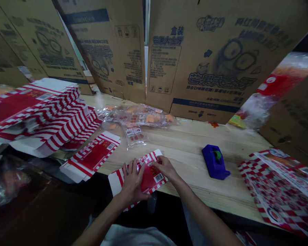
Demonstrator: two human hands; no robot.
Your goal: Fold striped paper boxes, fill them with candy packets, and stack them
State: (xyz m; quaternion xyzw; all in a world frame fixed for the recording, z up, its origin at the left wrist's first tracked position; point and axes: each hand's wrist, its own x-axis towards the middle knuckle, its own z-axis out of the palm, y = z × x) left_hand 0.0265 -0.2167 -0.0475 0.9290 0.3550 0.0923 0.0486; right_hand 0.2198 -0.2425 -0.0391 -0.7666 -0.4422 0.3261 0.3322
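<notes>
Head view: carton (148, 182) lies under both hands at the near edge of the table (182, 150), its near side seeming to overhang. Left hand (132, 181) rests across the carton's left and middle part, fingers spread wide and pointing away from the person, thumb stretched to the right along the near side. White flap of the carton shows left of this hand; red panel shows between the two hands. Right hand (166, 167) is at the far right part of the carton, fingers curled and narrow, tips touching the printed face; whether they pinch a layer cannot be told. Barcode (158, 177) lies just below the right fingertips, uncovered. Second carton (92, 157) lies left of the left hand, apart from the first. Beyond it, farther left, is a tall stack (61, 119) of striped cartons. Clear packets (143, 116) lie in a heap past the hands, in front of upright cardboard boxes (195, 99). Blue tape dispenser (213, 164) stands right of the right hand, well apart; checked packaging (279, 188) lies farther right.
</notes>
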